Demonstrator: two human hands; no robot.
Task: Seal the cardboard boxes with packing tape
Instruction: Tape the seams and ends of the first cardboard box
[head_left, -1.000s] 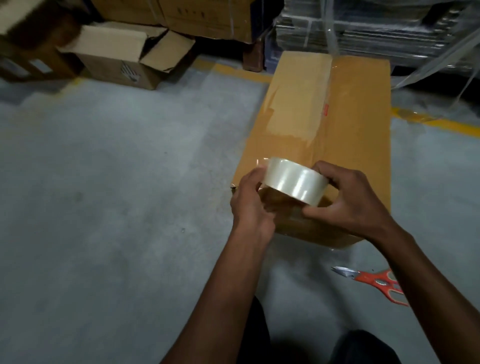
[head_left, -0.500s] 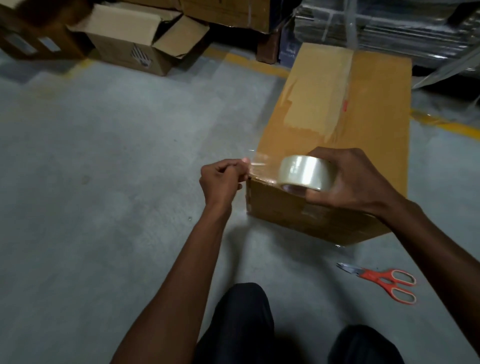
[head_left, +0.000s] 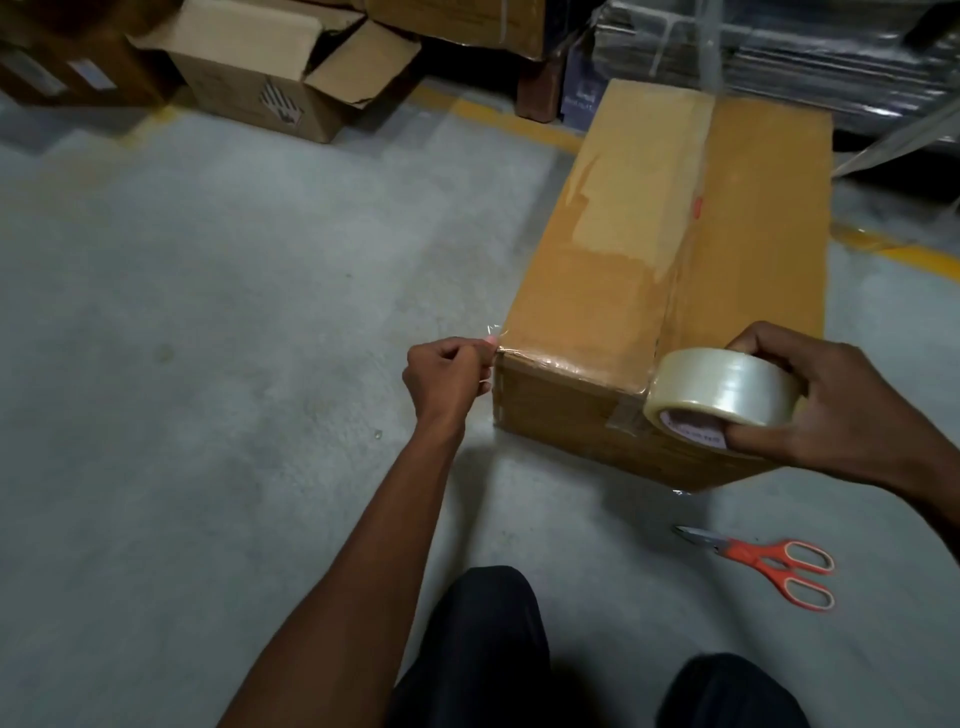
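A long closed cardboard box (head_left: 748, 218) lies on the concrete floor, with clear tape over its top seam. My right hand (head_left: 836, 400) grips a roll of clear packing tape (head_left: 722, 387) at the box's near edge, right of the seam. My left hand (head_left: 447, 379) pinches the free end of the tape at the box's near left corner. A strip of tape (head_left: 566, 361) runs between the two hands along the near top edge.
Orange-handled scissors (head_left: 769, 564) lie on the floor to the right of my knees (head_left: 483, 639). An open cardboard box (head_left: 270, 78) stands at the back left. Stacked cartons and wrapped pallets line the back wall behind a yellow floor line (head_left: 498, 117).
The hands moved apart: my left hand pulled the tape end to the box's left corner while my right hand carried the roll right along the near edge.
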